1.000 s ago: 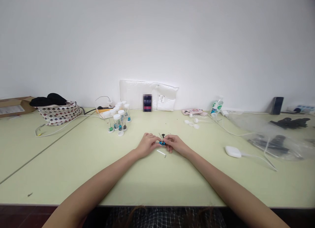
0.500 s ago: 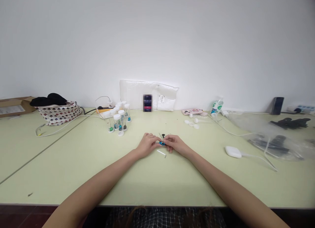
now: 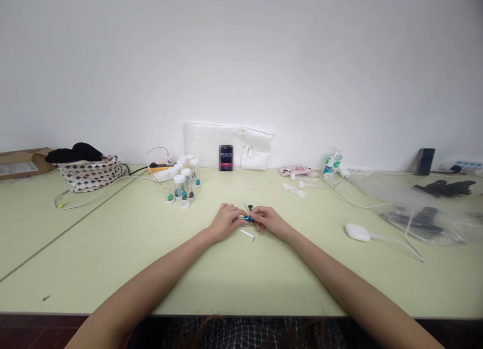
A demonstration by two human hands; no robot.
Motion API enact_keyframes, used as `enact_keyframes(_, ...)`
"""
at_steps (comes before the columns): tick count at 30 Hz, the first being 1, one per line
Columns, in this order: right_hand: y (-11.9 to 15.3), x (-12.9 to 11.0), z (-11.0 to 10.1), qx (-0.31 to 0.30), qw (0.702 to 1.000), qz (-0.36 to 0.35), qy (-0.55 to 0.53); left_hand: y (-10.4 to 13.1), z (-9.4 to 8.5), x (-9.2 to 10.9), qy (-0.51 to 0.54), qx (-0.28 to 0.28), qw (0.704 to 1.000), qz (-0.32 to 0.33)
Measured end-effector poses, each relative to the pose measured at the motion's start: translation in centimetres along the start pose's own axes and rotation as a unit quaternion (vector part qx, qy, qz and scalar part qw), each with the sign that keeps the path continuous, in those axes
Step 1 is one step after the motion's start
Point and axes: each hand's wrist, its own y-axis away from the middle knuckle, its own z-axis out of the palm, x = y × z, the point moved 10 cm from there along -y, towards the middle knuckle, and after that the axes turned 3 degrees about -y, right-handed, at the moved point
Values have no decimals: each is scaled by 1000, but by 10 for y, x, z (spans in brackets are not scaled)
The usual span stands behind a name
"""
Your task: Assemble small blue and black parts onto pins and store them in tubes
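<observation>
Between my two hands, just above the table (image 3: 241,273), is a small blue metallic part (image 3: 248,219); its exact kind is too small to tell. My left hand (image 3: 227,222) pinches it from the left with thumb and fingertips. From the right, the thumb and fingers of my right hand (image 3: 269,222) close on its other end. Right behind the part lies a small black round-headed piece (image 3: 250,207). A thin L-shaped metal rod, like a hex key (image 3: 248,235), rests on the table in front of my fingers.
Several clear tubes with white caps (image 3: 181,180) stand left of centre. A phone (image 3: 226,158) leans on a white plastic package (image 3: 258,150) at the wall. To the right are a pink phone case (image 3: 294,171), a bottle (image 3: 332,162), a white charger (image 3: 357,232) and plastic bags (image 3: 426,223).
</observation>
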Motion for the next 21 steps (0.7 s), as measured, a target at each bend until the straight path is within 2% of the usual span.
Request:
enact_keyframes(7,3,-5,0,2,1000,-6,11,0,0,-1,-3,-5,1000,-3)
enact_keyframes(21,1,-1,0,-2,1000,-1,7,0,-2,2,2,-5,1000,0)
